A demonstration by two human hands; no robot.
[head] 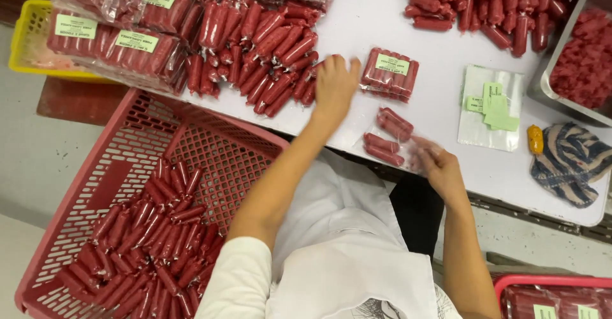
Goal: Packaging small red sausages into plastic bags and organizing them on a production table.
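Note:
My left hand reaches over the white table and rests on the edge of a heap of red sausages, fingers curled on one or two of them. My right hand pinches the mouth of a clear plastic bag lying on the table's near edge, with three red sausages inside it. A sealed, labelled pack of sausages lies just right of my left hand.
A pink crate with several loose sausages sits low at the left. Sealed packs pile over a yellow crate. More sausages, a steel tray of red meat, green labels on bags and a striped cloth lie at right.

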